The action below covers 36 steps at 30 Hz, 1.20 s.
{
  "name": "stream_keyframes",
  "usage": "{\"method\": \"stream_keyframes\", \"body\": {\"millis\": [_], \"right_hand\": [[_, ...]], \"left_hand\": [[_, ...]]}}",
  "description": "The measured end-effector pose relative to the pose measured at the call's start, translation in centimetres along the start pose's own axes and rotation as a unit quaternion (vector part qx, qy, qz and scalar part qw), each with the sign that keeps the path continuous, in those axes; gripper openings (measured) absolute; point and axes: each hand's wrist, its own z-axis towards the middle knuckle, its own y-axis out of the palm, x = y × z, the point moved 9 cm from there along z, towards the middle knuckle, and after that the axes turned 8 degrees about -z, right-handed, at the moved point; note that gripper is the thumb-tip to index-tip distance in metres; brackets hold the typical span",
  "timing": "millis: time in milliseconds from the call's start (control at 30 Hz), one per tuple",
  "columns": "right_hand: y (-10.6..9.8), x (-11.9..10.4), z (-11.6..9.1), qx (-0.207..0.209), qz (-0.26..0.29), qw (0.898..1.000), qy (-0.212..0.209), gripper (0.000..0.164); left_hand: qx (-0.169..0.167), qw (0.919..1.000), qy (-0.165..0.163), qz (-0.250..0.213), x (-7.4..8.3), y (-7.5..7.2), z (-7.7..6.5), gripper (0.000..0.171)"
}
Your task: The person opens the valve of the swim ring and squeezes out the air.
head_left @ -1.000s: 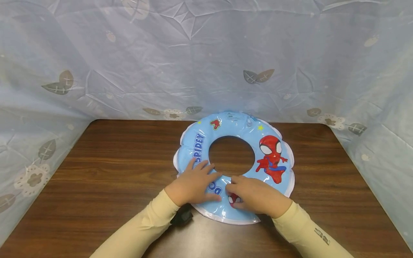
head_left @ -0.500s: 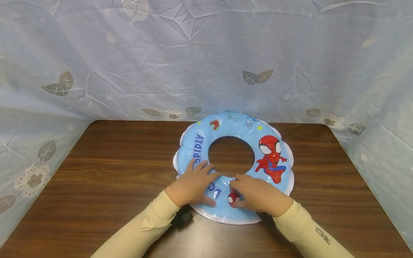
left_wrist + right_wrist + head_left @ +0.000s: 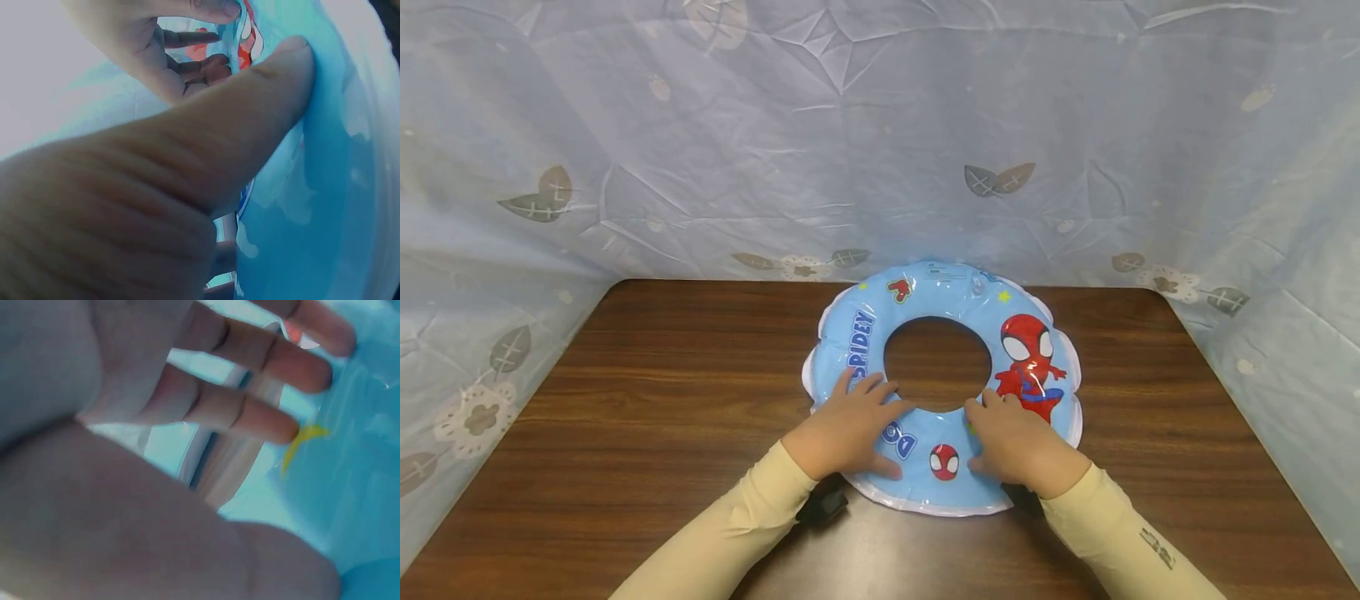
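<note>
A light-blue inflatable swim ring [image 3: 925, 292] with red cartoon figures and white scalloped edging lies on the table in the head view. On its near left part rests my left hand [image 3: 850, 425], fingers spread and thumb toward the near edge. My right hand [image 3: 1015, 437] lies over the near right part, fingers bent a little, partly covering the large red figure. In the left wrist view the left thumb [image 3: 275, 81] lies along the ring's blue surface [image 3: 325, 200]. Right fingertips [image 3: 315, 369] touch the blue vinyl beside a yellow mark in the right wrist view.
The brown wooden table [image 3: 700, 358] carries the ring near its far edge. A patterned grey-blue curtain [image 3: 880, 142] hangs behind and along both sides. Beside the left wrist is a small black object [image 3: 822, 506].
My right hand has moved rightward along the ring, uncovering the small red face print near the front. The left hand stays in place, its thumb shifted slightly toward the left.
</note>
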Motion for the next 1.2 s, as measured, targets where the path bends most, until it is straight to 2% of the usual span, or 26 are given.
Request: {"method": "stream_keyframes", "body": {"millis": [100, 233, 400, 633, 767, 1000, 1200], "right_hand": [[0.0, 0.7, 0.0, -0.003, -0.002, 1.000, 0.024, 0.087], [0.0, 1.3, 0.0, -0.006, -0.004, 0.999, 0.043, 0.088], [0.0, 1.4, 0.0, -0.006, 0.001, 0.999, 0.047, 0.084], [0.4, 1.4, -0.1, -0.022, -0.001, 0.999, 0.043, 0.092], [0.5, 0.9, -0.1, -0.018, -0.013, 0.999, 0.025, 0.092], [0.2, -0.7, -0.1, 0.007, -0.041, 0.998, -0.042, 0.085], [0.2, -1.0, 0.0, 0.008, -0.035, 0.998, -0.054, 0.081]], "left_hand": [[0.001, 1.0000, 0.000, -0.002, -0.1, 0.0, 0.0, 0.084], [0.004, 1.0000, 0.003, 0.005, -0.1, 0.0, -0.1, 0.086], [0.005, 0.9998, 0.009, 0.014, 0.1, 0.0, -0.1, 0.090], [0.006, 0.9996, 0.017, 0.023, 0.4, 0.0, -0.3, 0.092], [0.008, 0.9994, 0.020, 0.027, 0.5, 0.0, -0.4, 0.094], [0.006, 0.9995, 0.014, 0.028, 0.4, 0.1, -0.4, 0.095], [0.001, 0.9996, 0.016, 0.024, 0.3, 0.1, -0.3, 0.096]]}}
